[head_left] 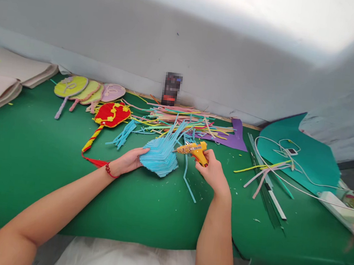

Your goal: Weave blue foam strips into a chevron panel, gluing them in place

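Observation:
My left hand (132,160) grips the left edge of a light blue piece (160,158) built from rows of pipe cleaners, with long loose ends fanning up at its top. My right hand (212,170) is closed around the handle of a yellow hot glue gun (198,150). The gun's nozzle points left, at the right side of the blue piece; whether it touches is too small to tell. Short blue pipe cleaners (124,134) lie just left of the piece. One bent blue pipe cleaner (187,180) hangs or lies below the gun.
Multicoloured pipe cleaners (181,118) pile up by the wall, partly over a purple sheet (240,135). A red and yellow fan (113,115) and several pale fans (71,86) lie left. Right are a teal sheet (313,157), white cable (311,180) and power strip (340,206).

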Motion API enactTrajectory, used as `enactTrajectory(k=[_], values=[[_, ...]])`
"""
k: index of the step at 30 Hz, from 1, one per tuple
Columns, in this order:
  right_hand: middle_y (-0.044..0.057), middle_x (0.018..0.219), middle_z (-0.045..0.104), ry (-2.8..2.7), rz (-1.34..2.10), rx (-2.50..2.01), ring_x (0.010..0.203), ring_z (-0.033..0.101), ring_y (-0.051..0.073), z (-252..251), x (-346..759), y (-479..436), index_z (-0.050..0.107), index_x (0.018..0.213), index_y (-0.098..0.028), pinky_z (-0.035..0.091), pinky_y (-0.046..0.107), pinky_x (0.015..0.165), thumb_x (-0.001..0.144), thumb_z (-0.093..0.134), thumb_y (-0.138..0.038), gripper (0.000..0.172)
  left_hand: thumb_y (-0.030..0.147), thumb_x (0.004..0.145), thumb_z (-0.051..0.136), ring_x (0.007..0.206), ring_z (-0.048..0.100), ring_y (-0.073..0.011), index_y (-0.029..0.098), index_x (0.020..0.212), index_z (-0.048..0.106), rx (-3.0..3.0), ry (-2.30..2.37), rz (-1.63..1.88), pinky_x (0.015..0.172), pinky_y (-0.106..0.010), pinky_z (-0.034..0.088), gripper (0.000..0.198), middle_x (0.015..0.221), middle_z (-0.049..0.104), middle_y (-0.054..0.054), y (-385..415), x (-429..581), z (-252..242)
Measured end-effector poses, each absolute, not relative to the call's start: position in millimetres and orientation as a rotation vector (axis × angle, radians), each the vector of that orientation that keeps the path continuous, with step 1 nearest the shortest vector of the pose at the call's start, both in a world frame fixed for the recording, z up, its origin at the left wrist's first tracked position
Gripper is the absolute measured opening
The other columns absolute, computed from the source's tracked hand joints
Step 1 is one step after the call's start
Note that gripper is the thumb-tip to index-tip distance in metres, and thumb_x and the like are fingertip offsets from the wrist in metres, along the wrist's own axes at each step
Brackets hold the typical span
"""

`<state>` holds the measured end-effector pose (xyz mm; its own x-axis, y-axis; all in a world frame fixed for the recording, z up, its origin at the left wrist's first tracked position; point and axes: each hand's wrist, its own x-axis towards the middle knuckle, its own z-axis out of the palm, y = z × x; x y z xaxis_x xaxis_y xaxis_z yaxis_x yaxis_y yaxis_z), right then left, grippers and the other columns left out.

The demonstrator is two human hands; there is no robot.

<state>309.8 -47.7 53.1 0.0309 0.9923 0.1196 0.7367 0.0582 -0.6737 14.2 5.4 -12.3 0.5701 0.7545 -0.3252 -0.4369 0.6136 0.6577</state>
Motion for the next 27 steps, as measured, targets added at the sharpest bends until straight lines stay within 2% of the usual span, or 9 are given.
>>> enactTrajectory(k=[9, 27], values=[[0.005, 0.089, 0.065, -1.742, 0.537, -1.729, 0.07, 0.061, 0.019, 48.8, 313.6, -45.8, 0.043, 0.093, -0.022, 0.046, 0.03, 0.065, 0.073, 0.052, -0.034, 0.025, 0.02, 0.087, 0.054, 0.098, 0.066, -0.0244, 0.007, 0.13, 0.051, 0.565, 0.627, 0.74, 0.092, -0.035, 0.049, 0.045, 0.108, 0.069, -0.015, 5.9, 14.0, -13.6], [0.006, 0.092, 0.066, -1.73, 0.512, -1.79, 0.073, 0.062, 0.02, 46.5, 316.1, -44.4, 0.044, 0.094, -0.023, 0.046, 0.03, 0.066, 0.073, 0.052, -0.033, 0.025, 0.019, 0.088, 0.052, 0.094, 0.067, -0.0231, 0.005, 0.12, 0.059, 0.587, 0.67, 0.738, 0.087, -0.034, 0.051, 0.035, 0.105, 0.07, -0.015, 3.7, 15.9, -8.4]])
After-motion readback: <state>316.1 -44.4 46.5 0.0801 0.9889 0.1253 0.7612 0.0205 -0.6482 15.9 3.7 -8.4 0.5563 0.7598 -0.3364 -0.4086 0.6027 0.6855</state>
